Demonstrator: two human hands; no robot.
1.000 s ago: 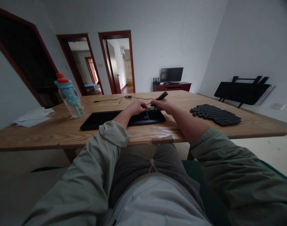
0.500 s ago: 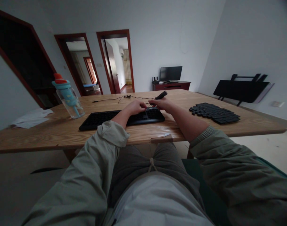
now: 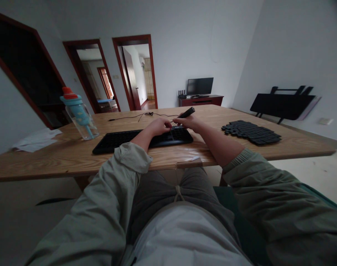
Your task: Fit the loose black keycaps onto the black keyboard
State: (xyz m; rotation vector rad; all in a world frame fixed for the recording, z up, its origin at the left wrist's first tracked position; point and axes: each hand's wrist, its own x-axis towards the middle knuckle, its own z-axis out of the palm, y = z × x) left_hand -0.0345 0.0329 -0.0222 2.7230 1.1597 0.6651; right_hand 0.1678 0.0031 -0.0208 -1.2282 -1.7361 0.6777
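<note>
A black keyboard (image 3: pixel 115 141) lies on the wooden table in front of me, with bare dark and greyish patches at its right end. My left hand (image 3: pixel 159 127) rests over the right part of it, fingers curled and pinched close to the keys; what they hold, if anything, is hidden. In my right hand (image 3: pixel 191 122) is a slim tool with a thick black handle (image 3: pixel 188 112), like a screwdriver. Its handle slants up and to the right, while its tip end points toward my left fingers. To the right lies a flat spread of loose black keycaps (image 3: pixel 251 132).
Behind the keyboard runs a thin black cable (image 3: pixel 129 117), partly coiled. A clear bottle with a blue and red lid (image 3: pixel 79 114) stands at the left, beside white papers (image 3: pixel 37 139). The table's front edge (image 3: pixel 160 165) is close to my lap.
The tool's handle has shifted very slightly left and tilted a little lower with my right hand. My left hand stays almost in place over the keyboard.
</note>
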